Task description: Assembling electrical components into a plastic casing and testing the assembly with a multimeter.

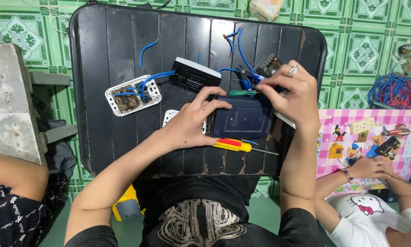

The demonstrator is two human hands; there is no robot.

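Hands at work on a dark blue switch box (244, 120) lying flat at centre-right of the black slatted surface (109, 50). Left hand (191, 124) steadies the box's left edge w/ fingertips; right hand (291, 93) pinches a slim green-handled screwdriver (242, 93) along the box's top edge. Box looks rigid, light plastic, prob. slick on its face: best gripped by the side edges, not the panel. Blue wires (237, 50) are stiff, springy. Red-and-yellow screwdriver (235, 145) lies just below the box; white switch plate (133, 95) and black module (195, 75) sit to the left. Screwdriver tip hidden under the fingers; box's right end covered by the wrist. A second person's hands (372, 167) rest on a pink mat (397, 121) at right.
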